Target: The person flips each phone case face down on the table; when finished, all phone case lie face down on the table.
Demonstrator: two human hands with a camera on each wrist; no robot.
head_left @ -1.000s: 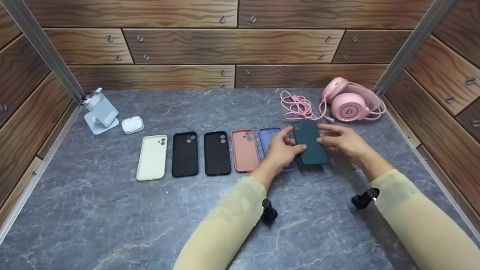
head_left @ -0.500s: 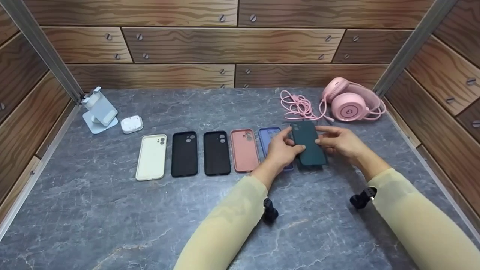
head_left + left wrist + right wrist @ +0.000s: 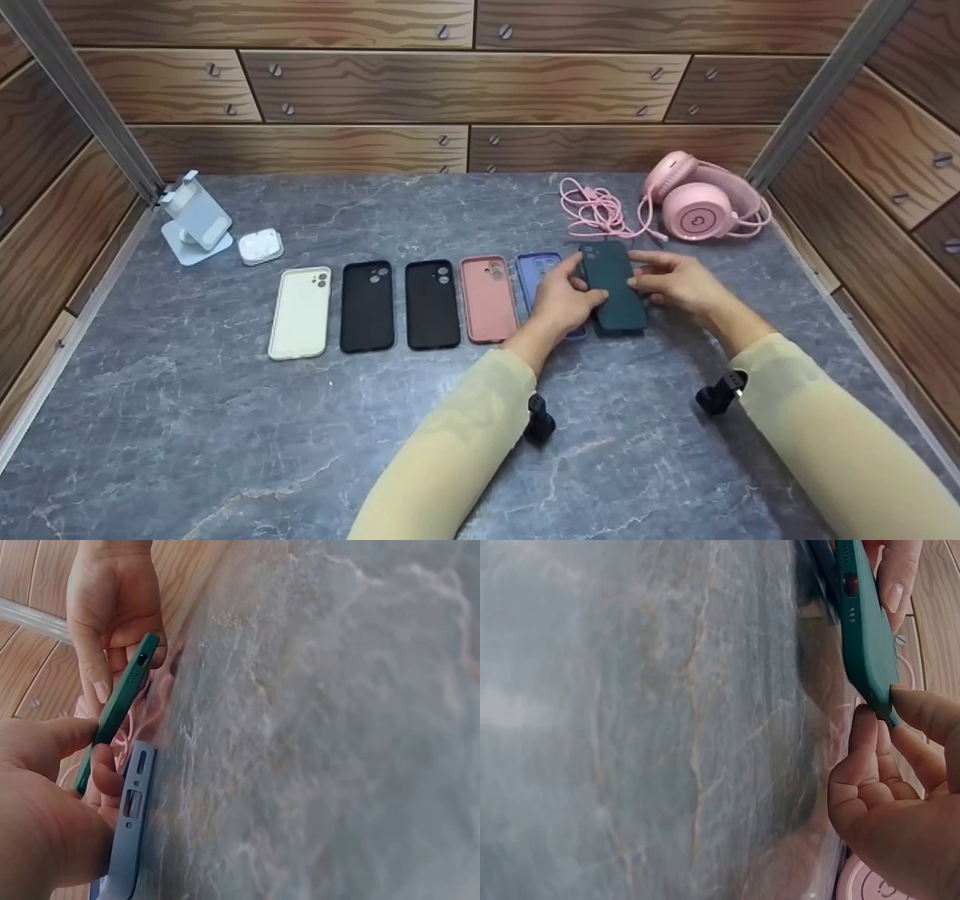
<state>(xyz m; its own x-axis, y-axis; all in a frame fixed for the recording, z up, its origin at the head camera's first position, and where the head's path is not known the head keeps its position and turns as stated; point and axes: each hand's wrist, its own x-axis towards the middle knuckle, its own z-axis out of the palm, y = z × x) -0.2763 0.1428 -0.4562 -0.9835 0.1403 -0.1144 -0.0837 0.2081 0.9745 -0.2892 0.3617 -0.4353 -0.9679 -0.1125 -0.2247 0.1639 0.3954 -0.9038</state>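
Both hands hold a dark green phone case [image 3: 616, 289], back face up and raised off the table, as the left wrist view shows. My left hand [image 3: 561, 304] pinches its left edge between thumb and fingers. On the opposite edge, the thumb and fingers of my right hand [image 3: 684, 285] grip it. A blue phone case [image 3: 531, 274] lies just left of the green one, partly hidden under my left hand; its port edge shows in the left wrist view. Leftward in the same row come a pink case [image 3: 489, 300], two black cases [image 3: 433, 306] and a cream case [image 3: 300, 313].
Pink headphones [image 3: 697, 210] with a coiled pink cable [image 3: 596, 210] lie behind the hands at the back right. A pale blue stand [image 3: 199, 221] and a small white case [image 3: 261, 246] sit at the back left. Wood-patterned walls [image 3: 465, 86] enclose the table [image 3: 262, 450].
The green case and my right hand have drifted slightly left, and the case's lower end has swung a little left. Both hands keep their grip. The head view has shifted slightly.
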